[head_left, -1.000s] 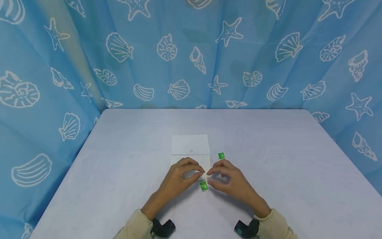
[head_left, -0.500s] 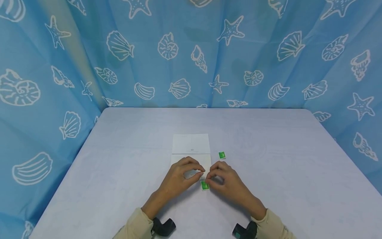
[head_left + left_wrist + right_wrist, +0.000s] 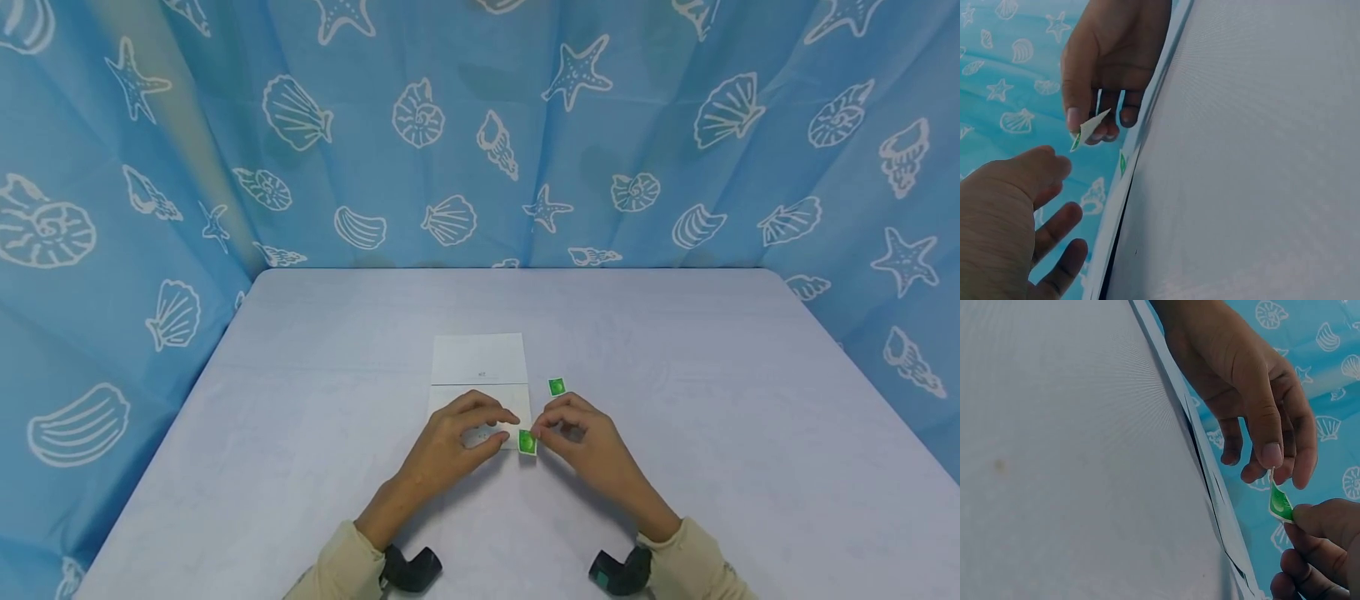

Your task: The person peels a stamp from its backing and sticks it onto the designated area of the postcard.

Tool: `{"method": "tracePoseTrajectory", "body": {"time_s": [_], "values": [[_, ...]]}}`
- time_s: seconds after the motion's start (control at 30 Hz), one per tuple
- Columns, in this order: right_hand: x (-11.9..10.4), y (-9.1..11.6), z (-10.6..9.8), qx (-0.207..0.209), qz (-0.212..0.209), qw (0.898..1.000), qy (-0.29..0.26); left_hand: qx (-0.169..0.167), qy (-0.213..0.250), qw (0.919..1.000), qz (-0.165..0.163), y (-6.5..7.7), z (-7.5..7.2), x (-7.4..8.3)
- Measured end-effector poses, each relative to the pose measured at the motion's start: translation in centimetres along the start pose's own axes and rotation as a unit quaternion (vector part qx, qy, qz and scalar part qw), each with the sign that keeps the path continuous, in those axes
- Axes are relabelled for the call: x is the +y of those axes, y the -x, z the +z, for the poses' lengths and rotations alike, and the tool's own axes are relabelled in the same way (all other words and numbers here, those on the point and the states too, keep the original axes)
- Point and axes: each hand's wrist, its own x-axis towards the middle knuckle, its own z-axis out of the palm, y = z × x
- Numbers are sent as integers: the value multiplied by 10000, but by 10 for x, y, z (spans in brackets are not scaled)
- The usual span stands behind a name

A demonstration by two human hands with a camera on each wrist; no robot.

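Note:
My right hand (image 3: 588,442) pinches a small green stamp with a white border (image 3: 527,442) between thumb and fingertips. The stamp is held up at the lower right corner of a folded white card (image 3: 480,358), which lies open on the table. In the left wrist view the stamp (image 3: 1089,131) looks bent and thin, seen nearly from its edge. The left hand (image 3: 453,437) is over the card's lower half, thumb and forefinger apart, and covers part of it. Its thumb is close to the stamp (image 3: 1280,501) in the right wrist view, but a gap shows in the left wrist view.
A second green stamp (image 3: 557,387) lies on the white table (image 3: 712,417), right of the card and just beyond my right hand. Black wrist devices (image 3: 411,572) sit at both sleeves. A blue curtain with shell prints (image 3: 450,150) hangs behind the table.
The right fingers have closed on the near stamp and lifted it from the table, up and slightly right. The left hand has barely moved.

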Motion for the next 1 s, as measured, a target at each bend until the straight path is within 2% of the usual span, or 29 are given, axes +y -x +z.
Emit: {"method": "tracePoseTrajectory", "body": {"time_s": [0.13, 0.47, 0.83, 1.0], "values": [[-3, -2, -2, -5, 132, 9998, -154, -58, -85, 9999, 36, -3, -2, 1], [-8, 0, -1, -238, 444, 9959, -749, 59, -267, 9978, 598, -1, 3, -1], [-10, 1, 2, -348, 448, 9903, -1272, 235, -130, 9984, 503, 1, 3, 3], [-12, 2, 2, -415, 478, 9893, -1313, 380, -131, 9954, 866, 0, 4, 2]]}}
